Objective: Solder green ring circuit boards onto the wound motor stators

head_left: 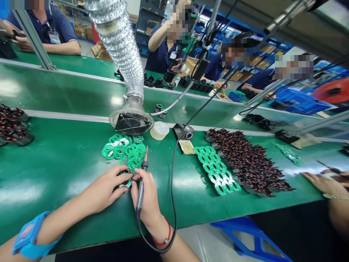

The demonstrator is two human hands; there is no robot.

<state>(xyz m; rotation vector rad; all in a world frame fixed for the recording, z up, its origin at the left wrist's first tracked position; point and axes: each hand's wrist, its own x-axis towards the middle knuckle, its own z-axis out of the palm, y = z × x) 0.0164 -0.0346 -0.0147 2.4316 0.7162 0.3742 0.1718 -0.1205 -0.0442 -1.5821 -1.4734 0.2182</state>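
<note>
My left hand (116,183) curls its fingers over a ring-shaped green circuit board (125,181) that sits on a dark part, mostly covered by the fingers. In my right hand (147,193) a soldering iron (140,194) rests with its tip pointing up and away from me. The right thumb and fingertips come close to the same board; whether they touch it cannot be made out. Just beyond both hands lies a loose pile of green ring boards (127,149). The iron's black cable (172,182) loops down beside my right wrist.
A fume duct with a fan (133,123) hangs over the pile. To the right stand a soldering iron holder (184,131), a sponge tray (187,147), a green board panel (216,171) and massed black-and-copper motor parts (248,160). A co-worker's hand (324,182) is at far right.
</note>
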